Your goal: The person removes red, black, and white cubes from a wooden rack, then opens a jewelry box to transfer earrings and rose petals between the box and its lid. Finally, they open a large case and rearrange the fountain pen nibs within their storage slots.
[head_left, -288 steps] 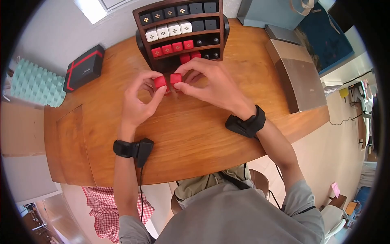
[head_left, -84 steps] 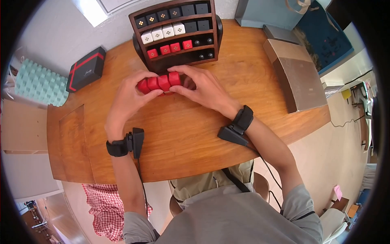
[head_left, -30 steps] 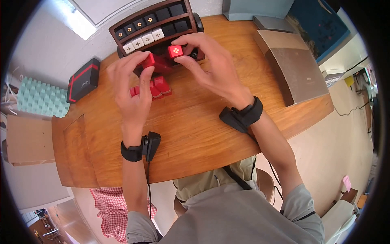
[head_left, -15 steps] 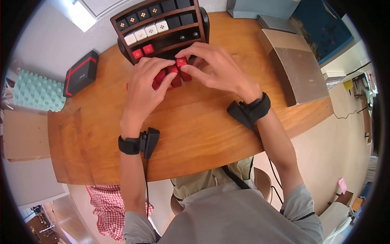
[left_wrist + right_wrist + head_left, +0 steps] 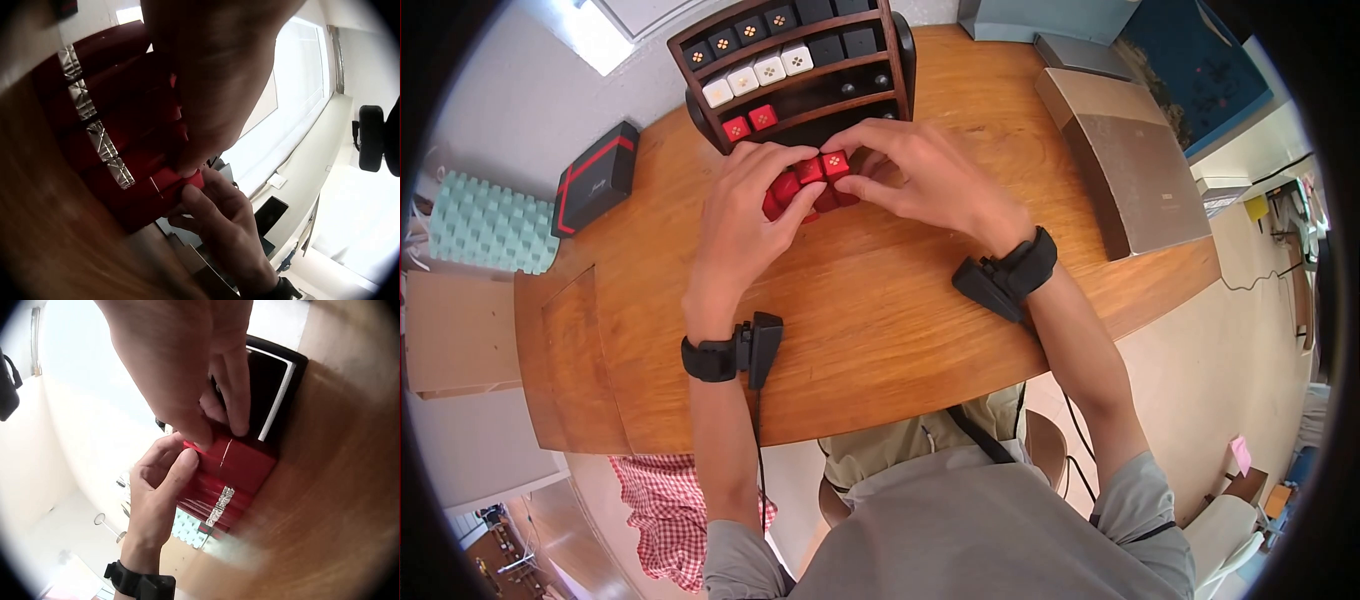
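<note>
In the head view, a close row of red square tubes (image 5: 785, 188), lipstick-like, stands on the table in front of the rack. My left hand (image 5: 750, 205) pinches the top of one red tube (image 5: 811, 169) between thumb and forefinger. Against it, my right hand (image 5: 915, 180) pinches another red tube (image 5: 835, 162), which has a gold clover mark on top. Several tubes (image 5: 112, 119) show silver bands in the left wrist view. Seen from the right wrist, the tube under my fingers (image 5: 250, 462) has a thin pale seam line. Part of the row is hidden behind my left hand.
A dark wooden rack (image 5: 790, 85) stands behind, holding black tubes (image 5: 750, 30), white tubes (image 5: 770, 68) and two red ones (image 5: 750, 122). A long brown box (image 5: 1135, 180) lies right; a black box with red ribbon (image 5: 597, 180) and a mint bumpy object (image 5: 495, 220) lie left.
Two red tubes have left the rack's third shelf since 2.8 s ago. Each hand held one raised a second ago; my right hand has since lowered its tube against the row.
</note>
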`<action>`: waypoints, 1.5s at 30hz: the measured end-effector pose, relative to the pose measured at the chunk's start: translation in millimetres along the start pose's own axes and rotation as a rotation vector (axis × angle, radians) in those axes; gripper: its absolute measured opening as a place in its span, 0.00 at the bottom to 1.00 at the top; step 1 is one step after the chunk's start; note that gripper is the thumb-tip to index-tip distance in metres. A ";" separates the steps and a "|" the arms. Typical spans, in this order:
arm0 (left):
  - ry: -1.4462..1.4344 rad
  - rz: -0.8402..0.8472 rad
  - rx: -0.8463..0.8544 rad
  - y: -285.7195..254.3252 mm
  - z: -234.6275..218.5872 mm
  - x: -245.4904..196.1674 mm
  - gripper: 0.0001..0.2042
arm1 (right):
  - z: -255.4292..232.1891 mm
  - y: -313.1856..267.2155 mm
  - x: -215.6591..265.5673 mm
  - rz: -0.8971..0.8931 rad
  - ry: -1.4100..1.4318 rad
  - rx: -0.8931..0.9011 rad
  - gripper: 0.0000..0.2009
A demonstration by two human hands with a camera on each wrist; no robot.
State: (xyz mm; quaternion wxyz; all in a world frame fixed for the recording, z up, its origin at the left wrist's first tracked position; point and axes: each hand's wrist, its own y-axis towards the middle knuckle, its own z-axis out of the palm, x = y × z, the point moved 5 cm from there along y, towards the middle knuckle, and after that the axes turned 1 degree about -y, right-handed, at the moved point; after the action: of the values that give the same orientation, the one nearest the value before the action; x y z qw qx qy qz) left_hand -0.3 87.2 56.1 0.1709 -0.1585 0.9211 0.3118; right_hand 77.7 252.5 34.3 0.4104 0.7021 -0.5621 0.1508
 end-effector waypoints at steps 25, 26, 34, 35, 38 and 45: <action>-0.115 -0.218 -0.284 -16.3 -50.2 37.6 0.09 | -30.0 -1.4 -4.9 -0.012 -0.135 -0.348 0.10; -0.095 -0.226 -0.258 -16.5 -46.1 30.0 0.08 | -31.4 -2.5 -5.9 -0.004 -0.179 -0.353 0.10; 0.160 0.090 -0.219 24.0 4.3 -34.7 0.10 | -37.5 -8.5 -6.6 0.062 -0.401 -0.311 0.11; 0.240 0.103 -0.197 28.1 12.5 -38.0 0.12 | -37.9 -8.8 -6.8 0.071 -0.401 -0.306 0.11; 0.367 0.086 -0.166 32.4 28.7 -45.3 0.15 | -36.6 -10.7 -9.6 0.073 -0.395 -0.309 0.10; 0.458 -0.009 -0.132 34.8 41.0 -41.4 0.15 | -35.4 -12.3 -9.6 0.007 -0.406 -0.340 0.08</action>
State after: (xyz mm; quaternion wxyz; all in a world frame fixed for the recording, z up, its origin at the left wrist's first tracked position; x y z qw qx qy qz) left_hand 31.6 146.9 60.6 -0.0517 -0.2401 0.9127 0.3266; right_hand 94.6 285.6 44.7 0.4009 0.6369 -0.6525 -0.0885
